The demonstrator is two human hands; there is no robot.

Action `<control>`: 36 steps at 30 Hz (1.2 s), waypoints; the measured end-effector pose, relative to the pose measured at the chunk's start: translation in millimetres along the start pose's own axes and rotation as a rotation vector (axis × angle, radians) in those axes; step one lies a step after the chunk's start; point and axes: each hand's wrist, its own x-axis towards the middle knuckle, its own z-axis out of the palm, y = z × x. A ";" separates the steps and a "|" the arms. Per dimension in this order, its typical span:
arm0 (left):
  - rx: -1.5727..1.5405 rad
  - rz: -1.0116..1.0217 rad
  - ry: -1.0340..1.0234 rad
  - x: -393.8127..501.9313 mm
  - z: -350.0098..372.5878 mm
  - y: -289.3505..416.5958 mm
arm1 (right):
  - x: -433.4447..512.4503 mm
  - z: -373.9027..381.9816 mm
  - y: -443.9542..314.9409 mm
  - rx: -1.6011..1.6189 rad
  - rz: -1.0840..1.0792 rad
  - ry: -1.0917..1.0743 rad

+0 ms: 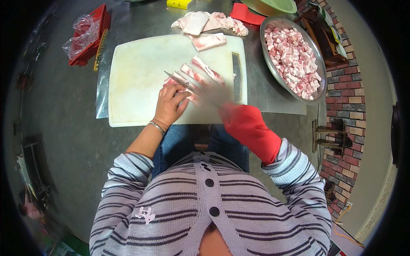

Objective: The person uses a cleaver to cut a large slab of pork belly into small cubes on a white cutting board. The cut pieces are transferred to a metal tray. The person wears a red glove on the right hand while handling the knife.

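Note:
My bare left hand (173, 100) presses on fatty pork (169, 81) on a white plastic cutting board (137, 73). In a red glove, my right hand (248, 128) holds a knife (182, 82), its blade against the meat beside my left fingers; the handle is hidden by a blurred patch. Cut pork strips (208, 70) lie just right of the blade. A thicker pork piece (209, 41) rests at the board's far edge. Beyond it are pieces of pork skin and fat (197, 23).
A metal bowl (268, 65) of diced pork stands right of the board. Behind are a green basin (275, 7), a red cloth or glove (245, 14) and a yellow box (179, 4). A red crate (104, 24) with clear plastic bags is at the left.

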 end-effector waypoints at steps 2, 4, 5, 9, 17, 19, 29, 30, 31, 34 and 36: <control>0.008 -0.009 -0.006 -0.6 -0.7 -0.1 | 5.0 3.7 2.3 -0.041 0.014 -0.063; 0.014 0.001 -0.011 2.3 -1.9 0.6 | 14.8 10.5 1.1 -0.070 -0.043 -0.086; 0.017 0.006 -0.012 2.9 -2.2 -0.1 | 22.1 15.5 -0.3 -0.084 -0.073 -0.097; -0.007 -0.014 -0.014 3.1 -0.4 -6.7 | 74.9 61.6 -4.3 -0.102 -0.298 0.245; 0.040 -0.028 0.013 6.8 -2.2 -1.3 | 45.3 47.5 19.6 -0.150 -0.250 0.073; 0.034 -0.057 0.008 5.1 -4.4 -0.1 | 22.9 22.0 10.4 -0.146 -0.087 -0.051; -0.059 -0.152 0.048 2.4 -0.2 -29.0 | 99.4 42.8 -12.5 -0.038 -0.030 -0.179; -0.040 -0.142 0.027 4.4 -3.8 -30.9 | 99.6 43.8 -12.4 -0.018 -0.004 -0.164; -0.038 -0.141 0.031 9.6 -3.0 -29.5 | 90.2 59.7 6.3 -0.049 -0.057 -0.035; 0.000 -0.158 0.049 7.0 -6.4 -27.5 | 50.0 45.8 17.2 -0.087 -0.103 -0.013; 0.025 -0.138 0.062 6.1 -5.6 -29.3 | 30.1 20.7 14.4 -0.110 -0.011 -0.190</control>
